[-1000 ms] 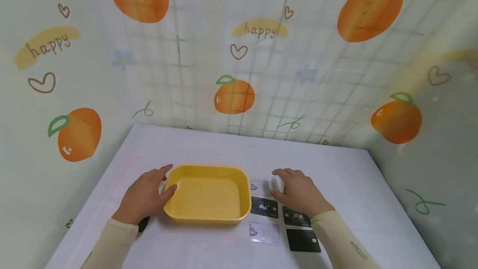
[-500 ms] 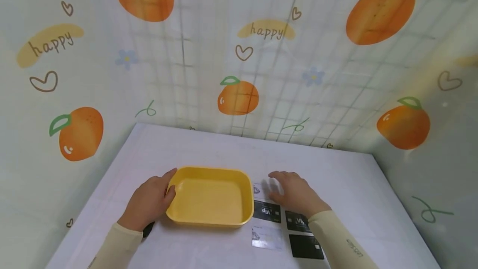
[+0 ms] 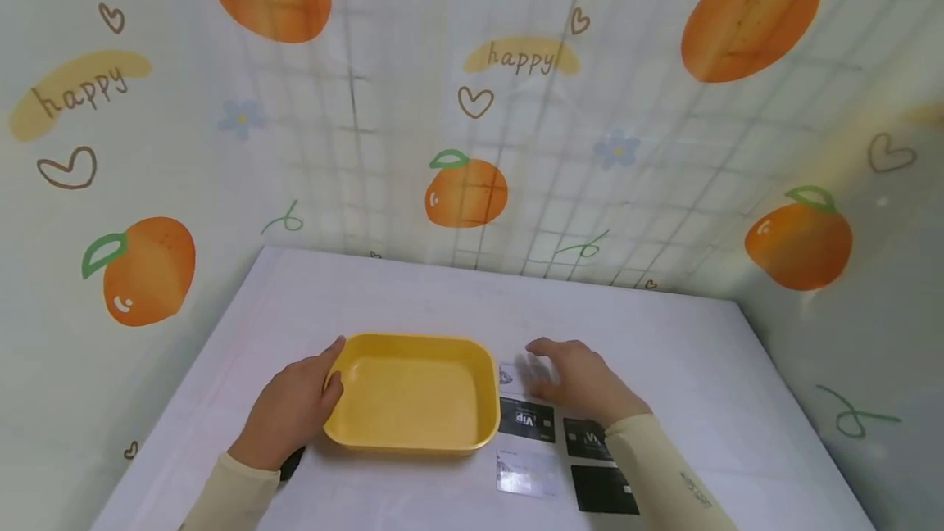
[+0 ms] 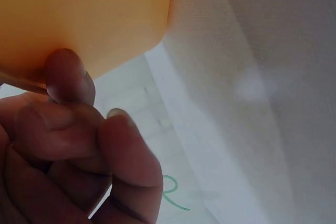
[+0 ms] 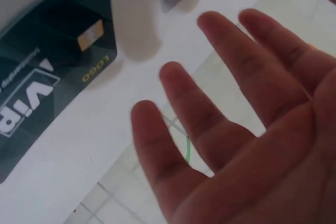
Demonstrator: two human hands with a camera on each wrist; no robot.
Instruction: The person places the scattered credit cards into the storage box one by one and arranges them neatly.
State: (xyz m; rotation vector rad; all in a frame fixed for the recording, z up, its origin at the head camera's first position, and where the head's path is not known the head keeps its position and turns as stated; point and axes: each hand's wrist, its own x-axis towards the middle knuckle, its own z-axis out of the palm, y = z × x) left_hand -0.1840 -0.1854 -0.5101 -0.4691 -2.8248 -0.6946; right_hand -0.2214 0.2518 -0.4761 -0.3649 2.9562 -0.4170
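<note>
The left hand [image 3: 289, 410], whose thumb had reached loosely in over the yellow tray [image 3: 413, 390] a second earlier, drew that thumb back and took hold of the left rim. The right hand [image 3: 586, 383] shifted slightly leftward over the cards [image 3: 527, 419], nearer the tray.

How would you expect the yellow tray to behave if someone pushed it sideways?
The yellow tray is probably stiff, since it shows no bend beside the left hand. Being low and broad, it would likely slide rather than tip.
</note>
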